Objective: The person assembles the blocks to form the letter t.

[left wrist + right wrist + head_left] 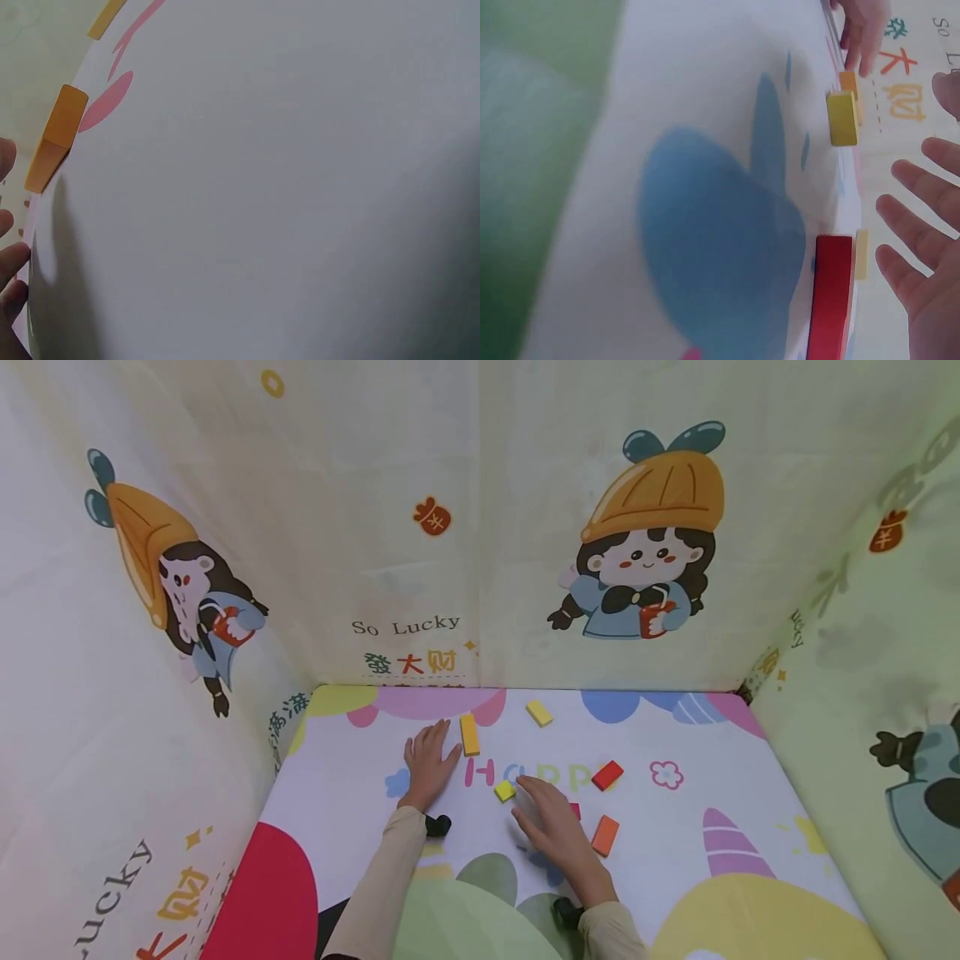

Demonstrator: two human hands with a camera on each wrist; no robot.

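Observation:
My left hand (431, 764) is spread low over the mat, its fingers just left of an upright-pointing amber block (469, 735). In the left wrist view, that amber block (58, 139) stands apart from the fingertips at the left edge. My right hand (558, 827) reaches in with loosely extended fingers and holds nothing. Near its fingertips lies a small yellow block (505, 791). A red-pink block (575, 811) is mostly hidden behind this hand. The right wrist view has a red block (830, 300) beside the spread fingers, with the yellow block (842, 118) farther off.
A pale yellow block (539, 713) lies toward the back. Right of my right hand are a red block (607, 776) and an orange block (605, 836). The printed mat (720, 785) meets fabric walls (510, 568) at the back and both sides.

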